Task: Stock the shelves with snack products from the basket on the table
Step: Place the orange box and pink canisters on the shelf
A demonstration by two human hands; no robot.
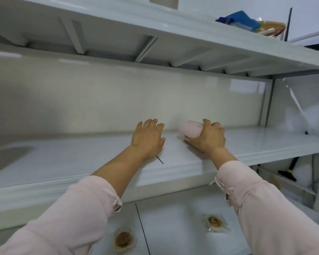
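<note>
the right hand (pixel 208 138) grips a pink snack pack (pixel 190 130) lying on the middle shelf (pixel 81 159), near the back wall. the left hand (pixel 148 138) rests flat beside it, fingers straight, holding nothing. the pack looks light and soft; better to hold it around the body.

Pale pink sleeves (pixel 77 208), gathered cuffs (pixel 224 182); left hand (pixel 148 138), right hand (pixel 209 138) bare.

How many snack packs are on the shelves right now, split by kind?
Pink pack, held by the right hand on the middle shelf: 1
Round brown snacks in clear wrap, lower shelf: 2
Blue pack, top shelf: 1
Tan pack in clear wrap, top shelf: 1
Total: 5
</note>
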